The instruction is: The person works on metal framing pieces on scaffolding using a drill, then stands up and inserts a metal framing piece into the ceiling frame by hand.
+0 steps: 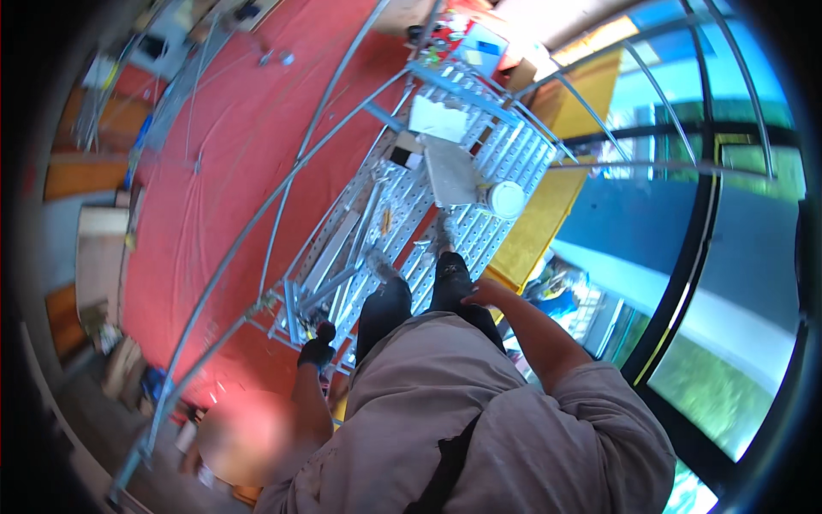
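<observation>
My left hand (317, 351), in a dark glove, hangs at my left side by the edge of a metal scaffold platform (501, 154). Its fingers are closed around a dark item with a rounded top (325, 331), whose kind is unclear. Against my right thigh rests my right hand (486, 293), the fingers partly hidden and blurred near the dark trousers (452, 281). I stand on the perforated planks. Ahead of my feet are a grey flat board (450, 171) and a white bucket (505, 200), with a white sheet (437, 118) farther off.
Metal guard rails (257, 218) run along the left and cross at the upper right. Lengths of metal profile (334, 248) lie along the platform's left side. Red covering (231, 128) spreads over the floor below. Yellow panels (535, 231) and black-framed windows (711, 257) stand to the right.
</observation>
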{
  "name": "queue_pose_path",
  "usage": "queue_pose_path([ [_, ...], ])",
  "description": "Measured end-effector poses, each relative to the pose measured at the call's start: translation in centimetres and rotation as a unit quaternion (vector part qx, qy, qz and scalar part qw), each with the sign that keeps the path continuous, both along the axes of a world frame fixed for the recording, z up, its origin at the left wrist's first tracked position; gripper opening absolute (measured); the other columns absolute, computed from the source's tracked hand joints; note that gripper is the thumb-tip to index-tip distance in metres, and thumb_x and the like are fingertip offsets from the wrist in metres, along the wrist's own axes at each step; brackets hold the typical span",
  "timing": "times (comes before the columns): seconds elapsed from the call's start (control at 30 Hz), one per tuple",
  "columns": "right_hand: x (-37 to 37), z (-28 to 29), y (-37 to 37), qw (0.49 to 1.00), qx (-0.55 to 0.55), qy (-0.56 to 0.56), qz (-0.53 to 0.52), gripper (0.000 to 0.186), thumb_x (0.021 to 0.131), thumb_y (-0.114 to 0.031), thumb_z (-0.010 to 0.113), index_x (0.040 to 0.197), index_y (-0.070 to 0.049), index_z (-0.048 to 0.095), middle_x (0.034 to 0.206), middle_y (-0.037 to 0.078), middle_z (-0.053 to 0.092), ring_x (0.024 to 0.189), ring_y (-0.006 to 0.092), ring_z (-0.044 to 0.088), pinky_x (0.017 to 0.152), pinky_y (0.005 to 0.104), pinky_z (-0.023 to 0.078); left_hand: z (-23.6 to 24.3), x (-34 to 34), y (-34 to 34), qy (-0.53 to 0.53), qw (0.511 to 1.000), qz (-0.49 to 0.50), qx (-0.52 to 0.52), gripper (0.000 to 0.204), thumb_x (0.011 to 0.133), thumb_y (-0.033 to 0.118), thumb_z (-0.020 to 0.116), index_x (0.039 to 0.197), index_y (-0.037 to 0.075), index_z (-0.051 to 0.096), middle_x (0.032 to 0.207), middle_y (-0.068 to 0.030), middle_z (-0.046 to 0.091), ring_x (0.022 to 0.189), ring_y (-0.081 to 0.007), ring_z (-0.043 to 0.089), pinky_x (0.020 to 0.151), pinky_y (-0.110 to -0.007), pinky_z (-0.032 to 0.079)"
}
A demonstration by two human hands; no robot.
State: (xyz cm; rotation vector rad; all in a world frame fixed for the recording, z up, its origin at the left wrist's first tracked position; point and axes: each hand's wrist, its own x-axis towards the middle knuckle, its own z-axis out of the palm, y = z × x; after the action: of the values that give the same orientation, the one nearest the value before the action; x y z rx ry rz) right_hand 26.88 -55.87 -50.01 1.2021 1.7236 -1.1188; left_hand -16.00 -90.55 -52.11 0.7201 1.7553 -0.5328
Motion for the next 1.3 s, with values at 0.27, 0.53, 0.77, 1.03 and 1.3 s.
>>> queue_pose_path([
  [0.27, 3.4, 2.0, -1.2, 0.987, -0.009, -0.005, -0.158, 0.073, 0.080, -0.063, 0.077, 0.127, -0.008, 0.071, 0.124, 0.020, 0.071, 0.116, 0.0367, 0.067, 0.102, 0.0438, 0.051, 7.1, -3.9, 13.8, 0.012, 0.979, -0.201, 0.031, 0.031, 0.079, 0.034, 0.069, 0.091, 0.006, 0.076, 0.088, -0.0172, 0.076, 0.085, -0.0323, 0.075, 0.076, -0.047, 0.058],
  [0.53, 11.1, -1.2, -9.1, 0.929, 0.053, 0.038, -0.364, 0.068, 0.087, -0.068, 0.065, 0.104, -0.004, 0.079, 0.104, 0.020, 0.075, 0.102, 0.0384, 0.070, 0.093, 0.0472, 0.053, 0.7, -10.3, 24.9, -0.190, 0.965, 0.134, 0.120, 0.008, 0.079, 0.011, 0.074, 0.081, 0.005, 0.068, 0.062, -0.0078, 0.062, 0.051, -0.0222, 0.060, 0.046, -0.040, 0.045],
  [0.77, 13.8, -4.9, -18.5, 0.911, 0.016, -0.006, -0.412, 0.075, 0.093, -0.072, 0.053, 0.104, -0.003, 0.079, 0.115, 0.023, 0.072, 0.110, 0.0406, 0.066, 0.098, 0.0481, 0.050, 6.0, -3.6, 34.3, -0.060, 0.996, 0.042, 0.059, 0.015, 0.081, 0.009, 0.073, 0.074, 0.010, 0.059, 0.056, -0.0031, 0.053, 0.043, -0.0168, 0.052, 0.039, -0.034, 0.037],
  [1.03, 12.9, -5.6, -19.4, 0.854, -0.013, 0.014, -0.519, 0.078, 0.086, -0.070, 0.066, 0.122, -0.001, 0.073, 0.133, 0.023, 0.066, 0.126, 0.0398, 0.061, 0.106, 0.0459, 0.048, 10.4, 5.8, 40.9, 0.014, 0.997, -0.072, 0.002, 0.016, 0.079, 0.006, 0.073, 0.082, 0.011, 0.058, 0.058, -0.0014, 0.051, 0.044, -0.0176, 0.051, 0.039, -0.035, 0.035],
  [1.3, 14.8, -5.8, -19.1, 0.877, 0.023, 0.005, -0.480, 0.076, 0.089, -0.073, 0.059, 0.109, -0.001, 0.076, 0.116, 0.024, 0.071, 0.113, 0.0410, 0.066, 0.099, 0.0475, 0.051, 15.1, 9.7, 37.8, -0.066, 0.986, -0.120, 0.092, 0.017, 0.080, 0.007, 0.074, 0.089, 0.008, 0.060, 0.061, -0.0044, 0.053, 0.048, -0.0188, 0.053, 0.043, -0.037, 0.039],
])
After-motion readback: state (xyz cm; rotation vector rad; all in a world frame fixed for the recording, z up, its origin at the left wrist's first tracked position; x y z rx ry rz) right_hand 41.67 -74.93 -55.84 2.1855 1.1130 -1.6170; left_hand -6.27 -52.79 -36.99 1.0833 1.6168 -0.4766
